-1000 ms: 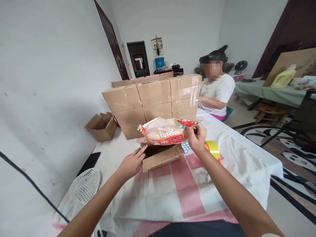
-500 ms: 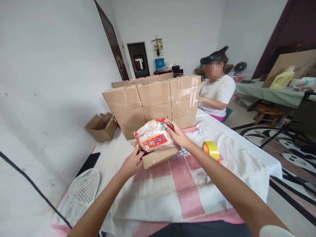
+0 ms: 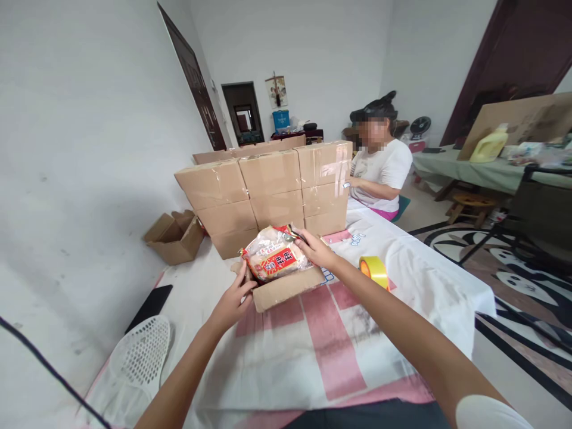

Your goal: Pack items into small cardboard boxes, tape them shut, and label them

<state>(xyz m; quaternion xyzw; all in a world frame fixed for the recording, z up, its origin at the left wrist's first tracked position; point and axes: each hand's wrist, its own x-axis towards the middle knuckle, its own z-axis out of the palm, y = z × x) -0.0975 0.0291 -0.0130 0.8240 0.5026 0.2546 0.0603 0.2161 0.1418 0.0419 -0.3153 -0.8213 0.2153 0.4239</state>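
Observation:
A clear and red snack bag point(image 3: 272, 256) with white printed characters sits tilted in the opening of a small cardboard box point(image 3: 290, 288), whose front flap faces me. My right hand point(image 3: 316, 249) is closed on the bag's upper right corner. At the bag's left end, my left hand point(image 3: 231, 300) is closed, its thumb against the wrapper and its fingers beside the box's left edge. The inside of the box is mostly hidden by the bag. A roll of yellow tape point(image 3: 374, 271) lies right of the box, beyond my right forearm.
Stacked taped cartons point(image 3: 272, 185) stand just behind the box. An open carton point(image 3: 176, 238) is at the left by the wall. A white perforated plastic piece point(image 3: 140, 351) and a black flat object point(image 3: 148, 308) lie at left. A person point(image 3: 379, 167) sits at the far right side.
The bag has come down lower into the small box, with both hands moving along with it. More of the front flap shows. The whole view has shifted slightly.

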